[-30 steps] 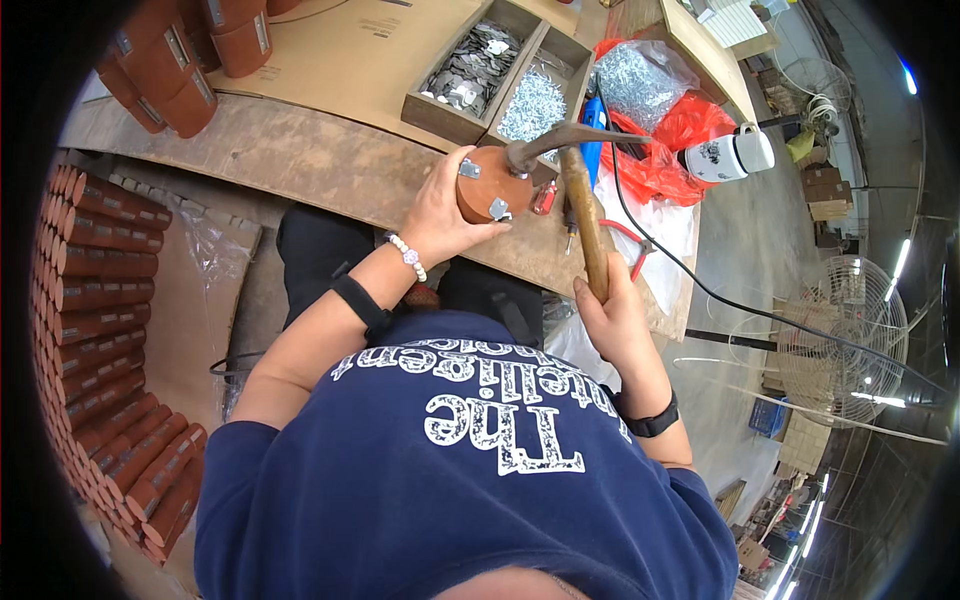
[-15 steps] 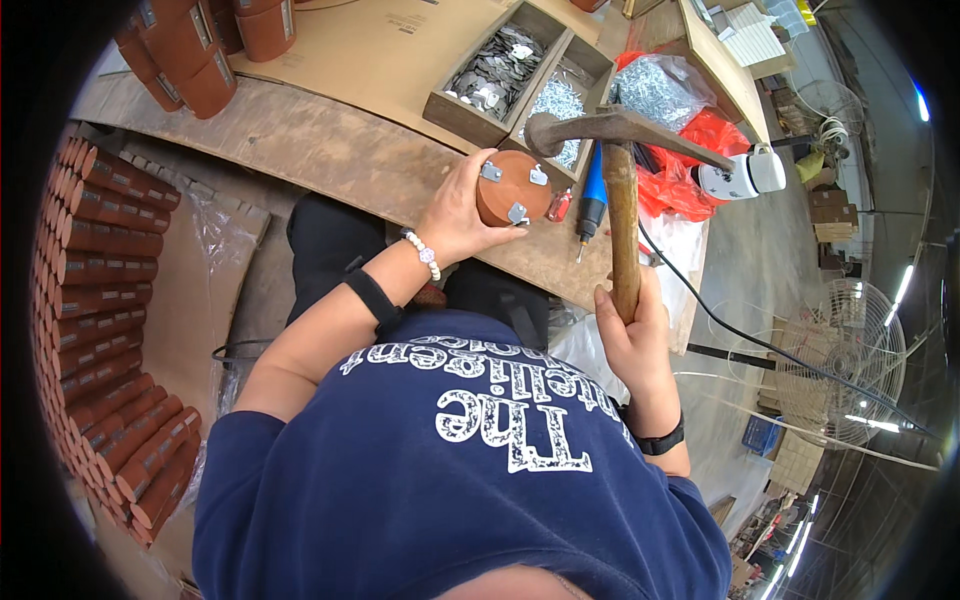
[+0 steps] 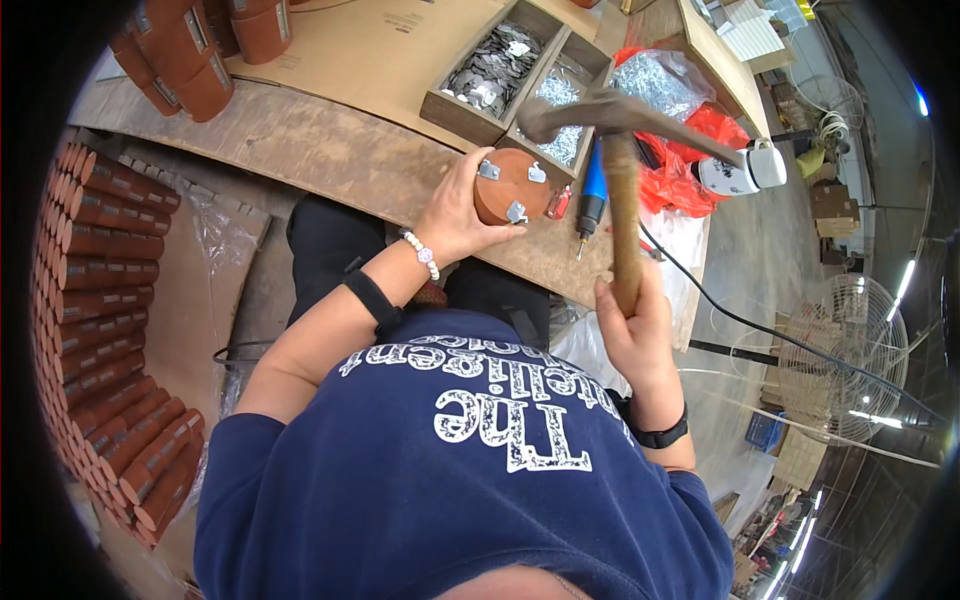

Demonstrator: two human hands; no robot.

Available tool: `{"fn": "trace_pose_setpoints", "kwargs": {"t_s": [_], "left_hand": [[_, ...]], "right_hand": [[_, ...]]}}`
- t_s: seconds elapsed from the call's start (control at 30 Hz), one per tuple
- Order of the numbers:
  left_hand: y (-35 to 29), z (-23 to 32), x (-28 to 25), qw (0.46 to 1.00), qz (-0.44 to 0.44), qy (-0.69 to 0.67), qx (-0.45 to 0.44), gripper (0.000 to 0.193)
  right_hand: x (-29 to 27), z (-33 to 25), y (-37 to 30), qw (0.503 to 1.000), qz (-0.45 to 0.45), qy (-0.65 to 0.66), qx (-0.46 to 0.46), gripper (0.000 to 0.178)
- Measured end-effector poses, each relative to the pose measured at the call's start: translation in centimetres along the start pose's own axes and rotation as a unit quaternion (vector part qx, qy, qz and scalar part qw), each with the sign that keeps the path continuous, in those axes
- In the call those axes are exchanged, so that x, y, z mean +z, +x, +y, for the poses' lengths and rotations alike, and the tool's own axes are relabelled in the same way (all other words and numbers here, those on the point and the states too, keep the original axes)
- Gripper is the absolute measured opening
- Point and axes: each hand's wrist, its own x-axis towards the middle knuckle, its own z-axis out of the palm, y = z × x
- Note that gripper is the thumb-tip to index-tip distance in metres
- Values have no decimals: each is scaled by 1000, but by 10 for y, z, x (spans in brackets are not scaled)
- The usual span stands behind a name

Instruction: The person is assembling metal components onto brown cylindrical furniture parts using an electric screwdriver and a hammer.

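Observation:
My left hand (image 3: 458, 215) wraps round a reddish-brown round pot (image 3: 512, 185) at the table's front edge. Its round face is turned up and carries three small metal tabs set around the rim. In my right hand (image 3: 638, 325) is a hammer (image 3: 624, 220), gripped low on its wooden handle and raised. The hammer's head, slightly blurred, hangs above the parts box to the right of the pot, apart from it. A blue power screwdriver (image 3: 592, 200) and a small red object (image 3: 560, 203) lie beside the pot.
A divided wooden box holds flat metal pieces (image 3: 495, 70) and silvery nails or screws (image 3: 560, 140). Behind the hammer are red plastic bags (image 3: 675, 190) and a white bottle (image 3: 745, 172). Brown pots (image 3: 180, 45) stand far left; more are stacked below (image 3: 110, 240). A black cable (image 3: 720, 295) crosses the right side.
The hammer's head has shifted slightly left and up and now looks blurred. My left hand and the pot have stayed almost in place.

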Motion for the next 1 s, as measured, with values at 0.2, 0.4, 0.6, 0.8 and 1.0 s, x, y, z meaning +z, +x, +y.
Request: {"fn": "trace_pose_setpoints", "kwargs": {"t_s": [0.2,0.4,0.6,0.8,1.0], "left_hand": [[0,-1,2,1000,-13,-11,0,90],[-1,0,2,1000,-13,24,-15,91],[-1,0,-1,1000,-25,-10,-10,92],[12,14,-10,996,4,-24,85,91],[40,34,-14,971,-84,132,182,56]], "right_hand": [[29,28,-2,994,-89,-25,58,19],[15,27,-10,994,-28,58,90,21],[-18,40,-42,927,48,287,237,20],[-56,68,-111,845,12,392,365,19],[-61,104,-155,801,24,381,461,20]]}}
